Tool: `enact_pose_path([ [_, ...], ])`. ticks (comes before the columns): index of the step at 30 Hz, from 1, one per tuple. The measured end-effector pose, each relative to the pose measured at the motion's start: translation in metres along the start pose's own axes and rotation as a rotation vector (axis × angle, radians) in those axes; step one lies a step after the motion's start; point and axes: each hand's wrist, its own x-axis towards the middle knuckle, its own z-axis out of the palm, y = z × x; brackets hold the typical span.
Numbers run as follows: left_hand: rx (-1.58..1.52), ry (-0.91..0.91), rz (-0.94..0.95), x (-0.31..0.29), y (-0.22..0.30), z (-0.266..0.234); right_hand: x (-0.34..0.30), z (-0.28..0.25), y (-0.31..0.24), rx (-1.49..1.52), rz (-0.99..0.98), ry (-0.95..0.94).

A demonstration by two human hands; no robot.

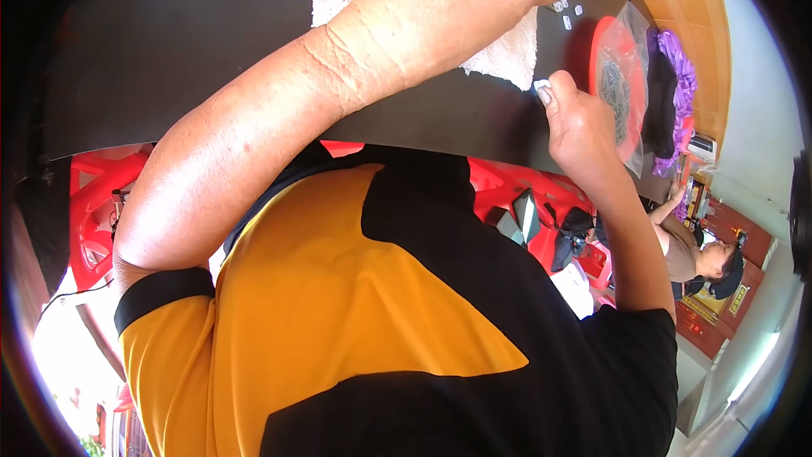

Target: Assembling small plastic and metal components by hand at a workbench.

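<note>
My left hand (469, 0) reaches across a white terry towel (507, 51). Its fingers are curled, with a fingertip beside several small white tag-like pieces (567, 22) on the dark table (211, 25). The upper edge of the view cuts off part of these fingers, so whatever they hold is hidden. Closer to me, to the right of the towel's near corner, my right hand (582, 121) pinches a small white piece (542, 90) between thumb and finger, just above the table.
Right of my right hand lies a round red tray (602, 38) with a clear plastic bag of small greyish parts (620, 93) on it. Beyond are purple gathered fabric (679, 76) and another person (689, 254). Red plastic stools (97, 211) stand below the table edge.
</note>
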Motion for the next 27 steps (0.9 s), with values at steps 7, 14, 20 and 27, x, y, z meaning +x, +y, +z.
enact_pose_path([
  [7, 0.038, 0.008, 0.013, 0.000, 0.002, 0.000, 0.006, -0.009, -0.004, 0.011, -0.004, -0.074],
  [14, 0.050, -0.015, 0.057, -0.002, -0.002, 0.002, 0.008, -0.010, 0.001, 0.067, -0.006, -0.114],
  [20, 0.317, -0.271, 0.092, -0.005, -0.012, 0.004, 0.007, -0.015, 0.005, 0.826, 0.193, -0.065],
  [27, 0.256, -0.449, 0.077, -0.007, -0.022, 0.010, 0.013, -0.028, 0.006, 1.199, 0.149, 0.010],
])
